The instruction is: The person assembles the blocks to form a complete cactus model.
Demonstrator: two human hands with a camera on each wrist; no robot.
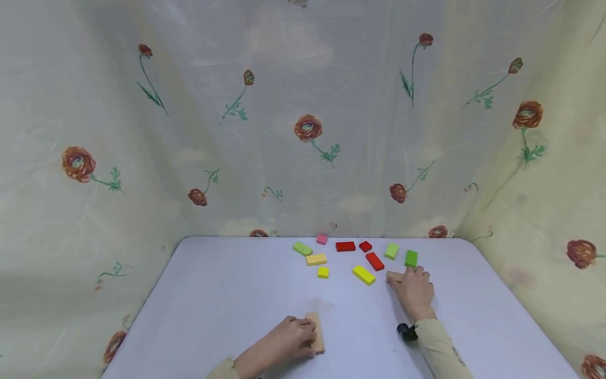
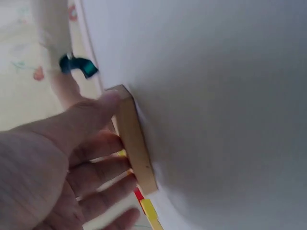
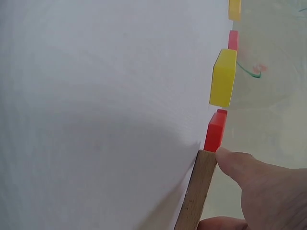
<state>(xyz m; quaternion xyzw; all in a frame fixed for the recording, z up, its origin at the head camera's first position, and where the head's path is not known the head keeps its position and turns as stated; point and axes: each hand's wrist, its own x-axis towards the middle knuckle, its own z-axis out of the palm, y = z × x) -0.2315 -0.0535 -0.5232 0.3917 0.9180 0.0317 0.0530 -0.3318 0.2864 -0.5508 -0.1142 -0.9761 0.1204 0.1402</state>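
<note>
Near the front middle of the table, my left hand (image 1: 292,339) grips a plain wooden block (image 1: 316,333); in the left wrist view the thumb lies at one end of this block (image 2: 134,143) and the fingertips along its side. Farther back on the right, my right hand (image 1: 414,292) holds another wooden block (image 1: 394,276), partly covered by the hand. The right wrist view shows the thumb at the near corner of that block (image 3: 196,191) and a fingertip lower on its side. A green block (image 1: 411,258) lies just beyond the right fingers.
Behind the hands lie several coloured blocks: a yellow one (image 1: 364,275), a red one (image 1: 375,261), a small yellow one (image 1: 323,272), a light green one (image 1: 302,248) and a pink one (image 1: 322,239). A flowered curtain (image 1: 360,158) hangs around the white table (image 1: 227,295).
</note>
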